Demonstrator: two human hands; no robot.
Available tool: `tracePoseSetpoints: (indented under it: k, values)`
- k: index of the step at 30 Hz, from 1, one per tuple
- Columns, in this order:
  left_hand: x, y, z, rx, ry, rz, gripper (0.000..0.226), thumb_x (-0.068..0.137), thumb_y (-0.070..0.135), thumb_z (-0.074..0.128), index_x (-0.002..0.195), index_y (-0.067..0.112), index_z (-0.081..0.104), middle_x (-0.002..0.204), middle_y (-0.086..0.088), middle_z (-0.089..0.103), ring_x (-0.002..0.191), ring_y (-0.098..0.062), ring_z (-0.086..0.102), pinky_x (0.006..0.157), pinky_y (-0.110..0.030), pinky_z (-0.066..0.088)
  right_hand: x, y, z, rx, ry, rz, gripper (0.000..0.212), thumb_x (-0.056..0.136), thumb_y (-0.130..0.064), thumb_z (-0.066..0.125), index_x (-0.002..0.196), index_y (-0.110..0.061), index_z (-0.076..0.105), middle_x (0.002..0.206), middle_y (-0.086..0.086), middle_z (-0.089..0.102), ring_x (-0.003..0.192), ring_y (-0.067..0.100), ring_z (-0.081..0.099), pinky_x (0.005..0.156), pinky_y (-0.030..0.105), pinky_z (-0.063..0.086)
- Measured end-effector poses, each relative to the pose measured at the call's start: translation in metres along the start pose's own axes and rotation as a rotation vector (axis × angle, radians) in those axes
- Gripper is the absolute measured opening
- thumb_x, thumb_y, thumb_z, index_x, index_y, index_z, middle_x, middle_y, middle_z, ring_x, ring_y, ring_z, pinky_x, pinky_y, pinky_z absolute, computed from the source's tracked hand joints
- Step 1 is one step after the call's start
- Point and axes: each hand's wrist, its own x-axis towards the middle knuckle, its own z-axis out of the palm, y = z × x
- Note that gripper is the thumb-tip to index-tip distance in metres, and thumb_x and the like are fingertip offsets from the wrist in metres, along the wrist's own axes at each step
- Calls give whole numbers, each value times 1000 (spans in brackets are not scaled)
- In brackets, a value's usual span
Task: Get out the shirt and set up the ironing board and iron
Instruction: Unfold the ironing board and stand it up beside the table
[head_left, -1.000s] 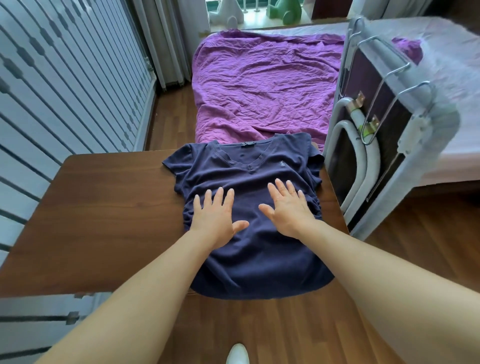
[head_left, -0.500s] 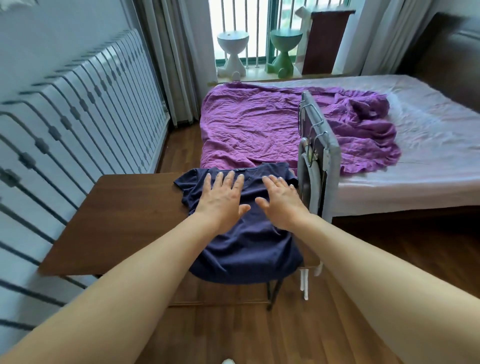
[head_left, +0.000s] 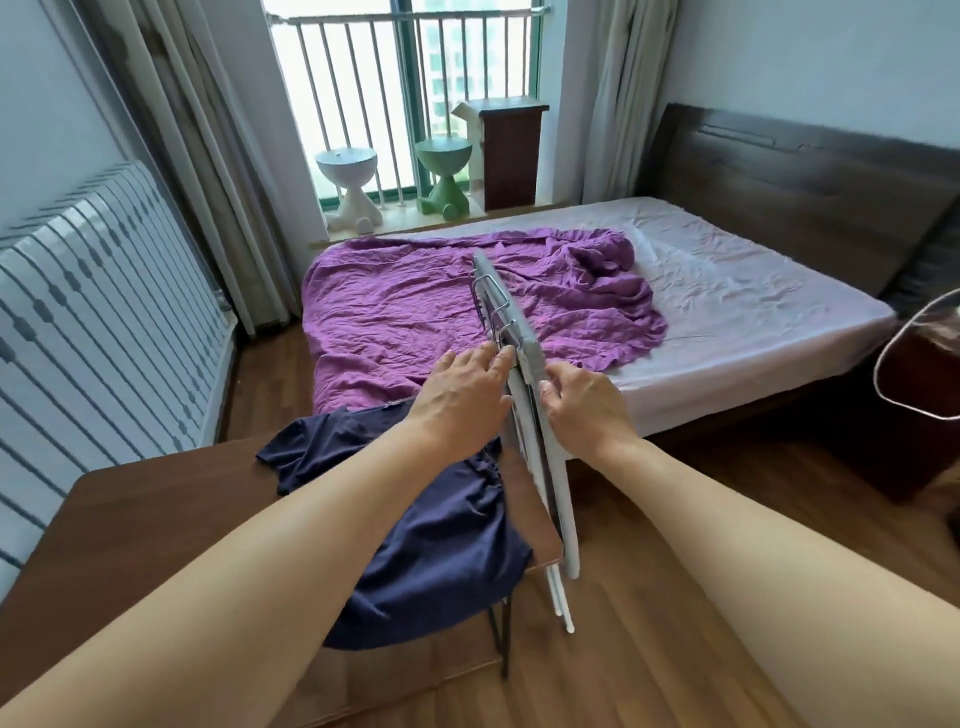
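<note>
A dark blue shirt (head_left: 441, 545) lies spread on the brown wooden table (head_left: 145, 525), its hem hanging over the front right corner. The folded ironing board (head_left: 550, 457) stands on edge between the table and the bed, grey cover to the right, white metal legs folded against it. My left hand (head_left: 462, 400) holds its left side by the metal frame near the top. My right hand (head_left: 582, 410) grips the board's right edge at the same height. No iron is in view.
A bed (head_left: 753, 312) with a rumpled purple sheet (head_left: 415, 312) lies just beyond the board. A striped radiator cover (head_left: 104, 322) lines the left wall. Two stools (head_left: 348, 182) stand at the window. A dark nightstand (head_left: 914, 415) sits at the right; wood floor lies in front.
Both hands have left the shirt, where they lay flat, and moved right onto the upright folded ironing board. The view has lifted and pulled back.
</note>
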Motion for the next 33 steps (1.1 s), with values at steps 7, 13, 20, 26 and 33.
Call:
tracePoseSetpoints:
  k: [7,13,20,26,33]
  values:
    - [44,15,13,56,-61,45,58,100,34,34,149,16,9,158,-7,8,146,-21,4,118,-37,-3,27,30,1,132,-37,114,34,98,-33,41,117,-10,58,113,13,65,106,31,59,88,38,47]
    - [85,31,18,-40,-37,-180,60,99,40,29,149,15,8,158,-9,5,146,-22,0,120,-37,1,66,59,12,261,-211,173,40,98,-42,40,110,-8,59,111,13,64,104,30,59,82,33,44]
    - [98,44,25,350,-241,-179,59,97,42,30,147,13,18,158,-11,2,145,-29,-10,115,-49,-14,93,72,10,195,-389,33,38,98,-33,45,122,-6,56,126,14,59,117,29,53,95,33,41]
    - [106,45,14,236,-256,-266,68,95,52,34,148,13,15,159,-8,2,146,-26,-6,117,-43,-10,101,77,8,180,-467,-3,52,97,-42,44,134,-6,47,135,14,53,126,28,49,103,35,40]
    - [110,52,29,542,-303,-93,58,95,44,36,142,10,33,154,-15,20,145,-33,-2,112,-52,-18,96,82,13,118,-497,-28,51,98,-32,43,143,-8,37,144,14,45,134,27,41,109,33,34]
